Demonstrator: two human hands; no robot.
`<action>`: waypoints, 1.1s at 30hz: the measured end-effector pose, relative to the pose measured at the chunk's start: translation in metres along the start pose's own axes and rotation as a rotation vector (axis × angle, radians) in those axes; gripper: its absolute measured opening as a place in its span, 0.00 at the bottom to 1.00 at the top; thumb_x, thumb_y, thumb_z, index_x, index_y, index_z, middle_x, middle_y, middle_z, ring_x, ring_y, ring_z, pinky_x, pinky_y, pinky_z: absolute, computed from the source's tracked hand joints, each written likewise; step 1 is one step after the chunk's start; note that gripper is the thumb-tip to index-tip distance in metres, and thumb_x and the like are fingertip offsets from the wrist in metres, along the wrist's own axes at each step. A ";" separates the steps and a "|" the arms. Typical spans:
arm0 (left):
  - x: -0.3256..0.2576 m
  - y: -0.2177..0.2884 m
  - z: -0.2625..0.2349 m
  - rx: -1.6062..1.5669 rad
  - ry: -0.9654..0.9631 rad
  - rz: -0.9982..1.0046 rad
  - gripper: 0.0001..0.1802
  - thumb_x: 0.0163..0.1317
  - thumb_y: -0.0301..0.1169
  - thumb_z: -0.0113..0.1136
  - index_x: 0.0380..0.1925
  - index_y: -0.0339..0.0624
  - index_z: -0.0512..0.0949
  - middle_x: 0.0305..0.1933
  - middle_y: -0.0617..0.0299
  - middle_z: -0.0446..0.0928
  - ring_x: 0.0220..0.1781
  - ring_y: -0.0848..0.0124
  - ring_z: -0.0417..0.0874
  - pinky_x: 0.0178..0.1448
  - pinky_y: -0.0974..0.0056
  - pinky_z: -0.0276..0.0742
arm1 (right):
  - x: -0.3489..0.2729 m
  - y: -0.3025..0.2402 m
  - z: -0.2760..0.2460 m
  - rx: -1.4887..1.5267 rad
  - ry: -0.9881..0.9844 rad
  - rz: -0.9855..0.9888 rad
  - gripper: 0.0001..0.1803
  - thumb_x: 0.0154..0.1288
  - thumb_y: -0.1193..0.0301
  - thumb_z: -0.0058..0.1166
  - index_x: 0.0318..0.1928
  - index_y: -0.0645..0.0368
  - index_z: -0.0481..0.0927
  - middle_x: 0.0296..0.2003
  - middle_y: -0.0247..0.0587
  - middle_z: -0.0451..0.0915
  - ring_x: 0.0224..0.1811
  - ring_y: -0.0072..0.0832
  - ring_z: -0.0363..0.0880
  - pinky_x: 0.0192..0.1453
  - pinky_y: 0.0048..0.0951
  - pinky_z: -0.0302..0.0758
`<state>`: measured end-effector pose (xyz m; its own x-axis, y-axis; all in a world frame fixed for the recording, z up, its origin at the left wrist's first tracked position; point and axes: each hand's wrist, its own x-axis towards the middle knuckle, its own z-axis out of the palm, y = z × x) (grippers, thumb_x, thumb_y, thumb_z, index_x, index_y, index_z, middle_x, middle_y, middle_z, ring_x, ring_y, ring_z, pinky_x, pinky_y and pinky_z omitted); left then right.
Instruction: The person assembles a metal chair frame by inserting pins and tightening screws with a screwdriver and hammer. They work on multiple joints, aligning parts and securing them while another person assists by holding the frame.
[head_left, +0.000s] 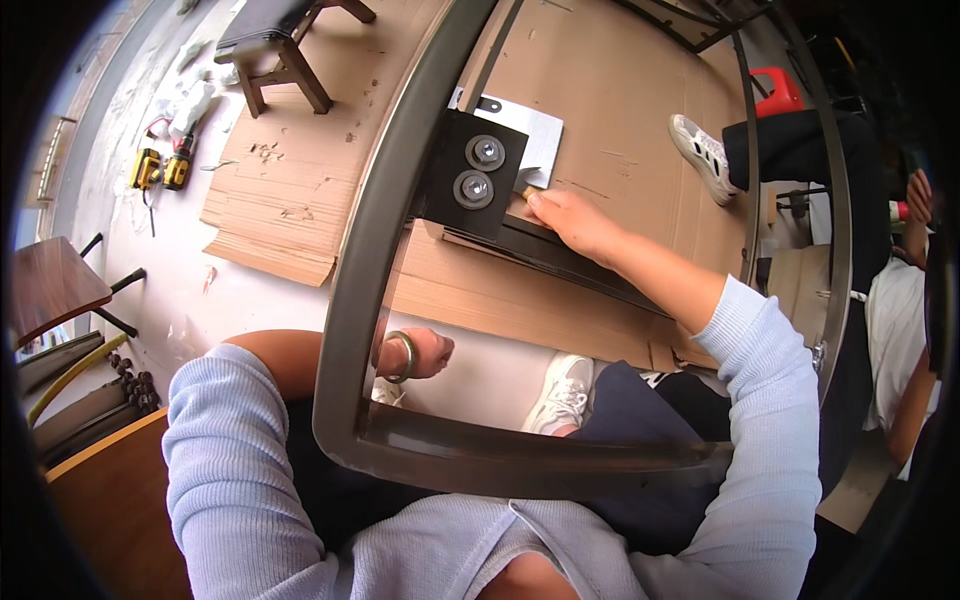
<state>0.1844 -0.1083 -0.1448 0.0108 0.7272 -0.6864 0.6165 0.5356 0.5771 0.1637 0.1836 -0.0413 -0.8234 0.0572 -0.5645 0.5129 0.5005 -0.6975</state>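
A large dark metal frame [385,150] with rounded corners stands around my arms, its near bar crossing in front of my body. Fixed at its left side is a black plate [450,150] bearing two round, clear-rimmed discs [474,189] with shiny centres. My right hand [575,222] reaches inside the frame and pinches a small tan piece just right of that plate; its kind cannot be made out. Behind the plate lies a white metal sheet [540,135] with a dark slotted end. My left hand [428,352], wearing a green bangle [403,357], is curled closed below; its contents are hidden.
Cardboard sheets [290,190] cover the floor. At left lie two yellow-black power tools [176,163], with a dark stool [265,30] beyond and a brown-topped chair [60,285] nearer. Another person's shoe [700,155] and a red object [778,92] are at right.
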 end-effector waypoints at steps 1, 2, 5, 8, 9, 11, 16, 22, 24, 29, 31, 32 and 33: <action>0.001 0.002 0.001 -0.010 -0.009 -0.012 0.12 0.60 0.40 0.52 0.38 0.49 0.77 0.35 0.53 0.82 0.40 0.53 0.82 0.47 0.53 0.77 | 0.007 0.000 0.005 0.067 -0.007 -0.068 0.20 0.69 0.62 0.39 0.42 0.67 0.77 0.34 0.44 0.79 0.40 0.30 0.76 0.48 0.34 0.71; 0.002 0.004 0.002 -0.019 -0.017 -0.021 0.12 0.60 0.40 0.52 0.38 0.49 0.77 0.35 0.53 0.82 0.40 0.53 0.82 0.47 0.53 0.77 | 0.012 -0.001 0.008 0.128 -0.003 -0.089 0.17 0.69 0.65 0.40 0.42 0.66 0.78 0.34 0.43 0.79 0.40 0.28 0.76 0.48 0.32 0.71; 0.005 0.009 0.003 -0.023 -0.034 -0.017 0.12 0.60 0.40 0.51 0.38 0.48 0.77 0.35 0.54 0.82 0.40 0.54 0.82 0.47 0.54 0.77 | 0.018 -0.006 0.010 0.215 -0.042 -0.120 0.13 0.66 0.73 0.41 0.43 0.64 0.79 0.35 0.40 0.80 0.40 0.26 0.76 0.48 0.28 0.72; 0.008 0.011 0.001 -0.001 -0.111 -0.046 0.12 0.59 0.37 0.50 0.39 0.46 0.78 0.40 0.54 0.81 0.45 0.55 0.81 0.49 0.55 0.76 | 0.019 -0.008 0.007 0.210 -0.065 -0.130 0.13 0.64 0.76 0.42 0.43 0.64 0.80 0.36 0.40 0.80 0.40 0.25 0.77 0.48 0.27 0.73; 0.009 0.011 0.001 0.002 -0.092 -0.036 0.12 0.59 0.38 0.51 0.39 0.47 0.77 0.39 0.54 0.81 0.43 0.55 0.81 0.48 0.55 0.76 | 0.018 -0.008 0.006 0.207 -0.076 -0.134 0.13 0.63 0.77 0.43 0.43 0.64 0.80 0.36 0.39 0.81 0.40 0.25 0.77 0.47 0.27 0.73; 0.011 0.011 -0.001 0.011 -0.068 -0.033 0.12 0.60 0.40 0.51 0.38 0.48 0.77 0.36 0.55 0.82 0.41 0.55 0.82 0.47 0.54 0.77 | 0.017 -0.008 0.004 0.177 -0.073 -0.200 0.13 0.62 0.78 0.44 0.43 0.62 0.80 0.37 0.39 0.81 0.40 0.25 0.77 0.48 0.27 0.73; 0.021 0.013 -0.004 -0.053 -0.124 -0.067 0.12 0.59 0.37 0.51 0.39 0.45 0.77 0.41 0.53 0.81 0.45 0.54 0.81 0.50 0.55 0.76 | 0.011 -0.011 0.000 -0.058 -0.037 -0.372 0.13 0.60 0.80 0.45 0.43 0.60 0.81 0.40 0.43 0.81 0.43 0.32 0.79 0.50 0.29 0.73; 0.025 0.014 -0.005 -0.070 -0.152 -0.054 0.13 0.59 0.37 0.51 0.39 0.45 0.78 0.40 0.53 0.81 0.45 0.54 0.81 0.50 0.55 0.76 | 0.010 -0.017 -0.007 -0.182 -0.024 -0.444 0.14 0.60 0.80 0.45 0.44 0.59 0.80 0.41 0.46 0.80 0.44 0.39 0.78 0.50 0.32 0.74; 0.025 0.013 -0.004 -0.077 -0.156 -0.054 0.13 0.59 0.37 0.51 0.39 0.45 0.78 0.40 0.53 0.81 0.45 0.54 0.81 0.50 0.55 0.76 | 0.011 -0.017 -0.006 -0.161 0.006 -0.380 0.14 0.61 0.80 0.44 0.44 0.58 0.81 0.41 0.46 0.80 0.44 0.39 0.78 0.50 0.32 0.73; 0.026 0.008 -0.004 -0.089 -0.148 -0.050 0.13 0.59 0.37 0.51 0.39 0.45 0.78 0.40 0.52 0.81 0.44 0.53 0.81 0.50 0.55 0.76 | 0.010 -0.016 -0.007 -0.150 -0.055 -0.377 0.15 0.61 0.80 0.43 0.44 0.59 0.80 0.41 0.45 0.80 0.44 0.38 0.79 0.50 0.32 0.73; 0.027 0.002 -0.005 -0.096 -0.120 -0.044 0.13 0.59 0.37 0.52 0.39 0.45 0.78 0.39 0.52 0.81 0.44 0.53 0.81 0.50 0.55 0.76 | 0.008 -0.018 -0.009 -0.167 -0.030 -0.410 0.14 0.61 0.80 0.43 0.43 0.59 0.80 0.41 0.45 0.81 0.44 0.38 0.79 0.50 0.32 0.73; 0.027 -0.002 -0.006 -0.089 -0.090 -0.044 0.13 0.59 0.37 0.52 0.39 0.45 0.78 0.39 0.52 0.81 0.44 0.53 0.81 0.50 0.55 0.76 | 0.007 -0.018 -0.009 -0.152 -0.022 -0.410 0.14 0.61 0.79 0.43 0.43 0.60 0.80 0.41 0.46 0.80 0.45 0.38 0.79 0.51 0.32 0.73; 0.028 -0.007 -0.008 -0.075 -0.056 -0.051 0.13 0.59 0.37 0.52 0.39 0.45 0.78 0.39 0.52 0.81 0.44 0.53 0.81 0.50 0.55 0.76 | 0.006 -0.019 -0.009 -0.136 -0.014 -0.403 0.13 0.61 0.79 0.44 0.43 0.60 0.80 0.41 0.46 0.80 0.45 0.38 0.78 0.51 0.32 0.73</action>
<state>0.1739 -0.0886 -0.1647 0.0263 0.6742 -0.7381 0.5564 0.6035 0.5711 0.1466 0.1821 -0.0272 -0.9477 -0.1772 -0.2653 0.1134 0.5901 -0.7993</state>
